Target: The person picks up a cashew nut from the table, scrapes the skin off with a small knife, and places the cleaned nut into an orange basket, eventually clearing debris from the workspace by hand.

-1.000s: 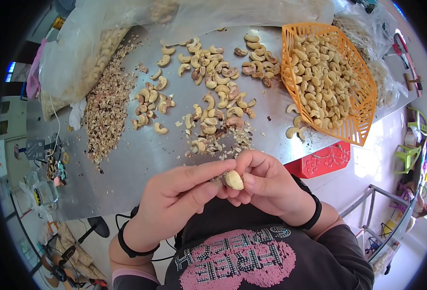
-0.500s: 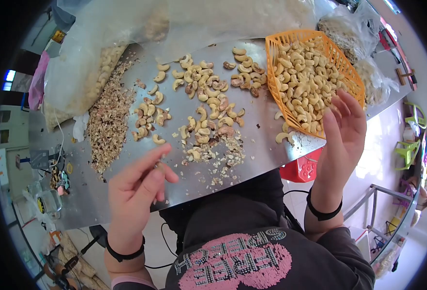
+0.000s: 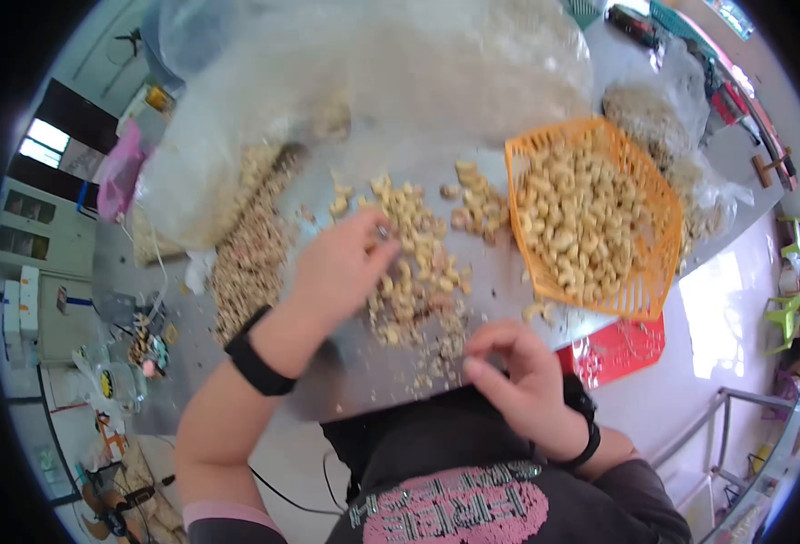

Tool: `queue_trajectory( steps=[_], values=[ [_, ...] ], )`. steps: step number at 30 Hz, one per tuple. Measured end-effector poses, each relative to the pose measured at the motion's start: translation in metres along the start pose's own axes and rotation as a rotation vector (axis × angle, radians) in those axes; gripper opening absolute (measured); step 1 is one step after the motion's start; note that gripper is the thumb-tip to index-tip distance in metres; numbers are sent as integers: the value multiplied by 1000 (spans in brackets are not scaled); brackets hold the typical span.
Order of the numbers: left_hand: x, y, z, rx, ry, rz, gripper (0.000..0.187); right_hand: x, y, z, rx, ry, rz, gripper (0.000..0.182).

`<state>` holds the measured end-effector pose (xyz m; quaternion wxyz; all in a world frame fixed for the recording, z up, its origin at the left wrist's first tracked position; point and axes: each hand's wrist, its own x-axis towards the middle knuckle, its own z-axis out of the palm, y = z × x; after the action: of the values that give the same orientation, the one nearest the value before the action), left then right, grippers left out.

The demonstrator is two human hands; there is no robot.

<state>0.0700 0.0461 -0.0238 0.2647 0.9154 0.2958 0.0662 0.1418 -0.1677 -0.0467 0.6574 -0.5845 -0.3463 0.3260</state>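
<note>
My left hand is over the left side of the loose cashews, its fingers closed on a small dark-and-silver object too small to name. My right hand is near the table's front edge, beside the pale cashew crumbs, thumb and fingers apart, with nothing visible between them. An orange basket full of cashews stands to the right. Left of the loose nuts lies a long heap of brownish bits.
A large clear plastic bag covers the back of the metal table. More bagged material lies at the back right. A red container is below the table's right edge. Keys and trinkets lie at the left.
My left hand has moved up and to the right, over the cashews. My right hand has left the basket's side and come down and left to the crumbs. The view has shifted.
</note>
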Motion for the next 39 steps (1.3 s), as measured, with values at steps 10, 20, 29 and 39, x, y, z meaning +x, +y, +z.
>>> queue_trajectory(
  steps=[10, 20, 29, 39],
  values=[
    [28, -6, 8, 305, 100, 59, 38, -1, 14, 8, 150, -61, 143, 14],
    [14, -20, 5, 227, 62, 68, 21, -2, 18, 11, 173, -133, 248, 14],
    [-31, -11, -25, -222, -80, 32, 24, -4, 18, 22, 219, -110, 285, 12],
    [-96, -6, -17, -616, -232, 172, 22, -3, 1, 49, 161, -160, 288, 10]
  ],
)
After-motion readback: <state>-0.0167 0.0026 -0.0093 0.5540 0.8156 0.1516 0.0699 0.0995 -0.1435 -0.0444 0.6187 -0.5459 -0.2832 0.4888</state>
